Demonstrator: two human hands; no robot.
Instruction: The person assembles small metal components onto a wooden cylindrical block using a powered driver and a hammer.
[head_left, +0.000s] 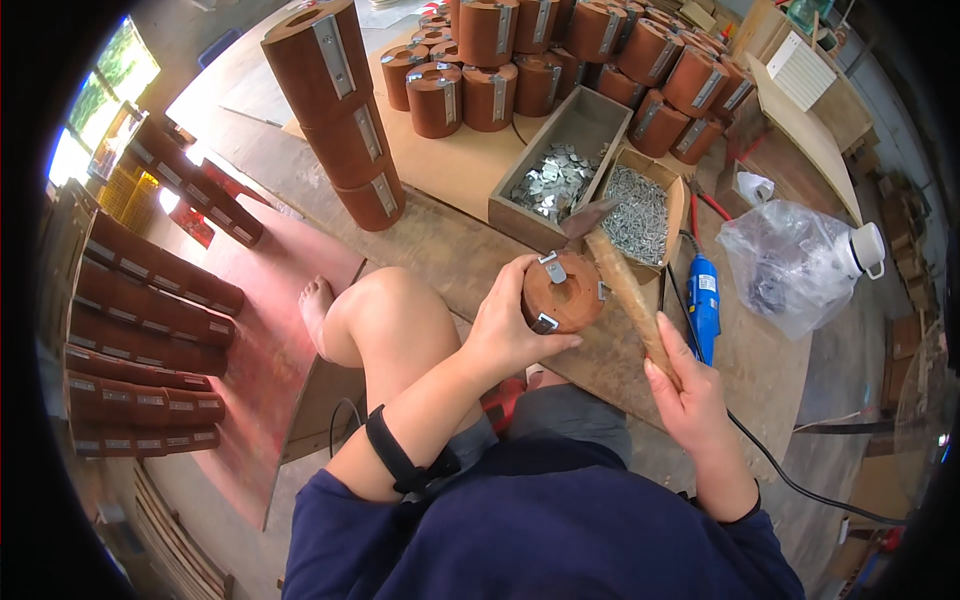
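Note:
My left hand grips a short reddish-brown wooden cylinder by its side. A round hole shows in its upturned end, with small bent metal pieces set around the rim. In my right hand, the fingers wrap round the wooden handle of a hammer. Its metal head is raised just beyond the cylinder, apart from it. Behind the hammer head, a grey wooden tray holds many small flat metal plates. Beside it, a cardboard box is filled with small metal fasteners.
A tall stack of similar cylinders stands at left; many more crowd the back. Rows of them lie far left. A blue power tool, red-handled pliers and a plastic bag with a white-capped container lie at right.

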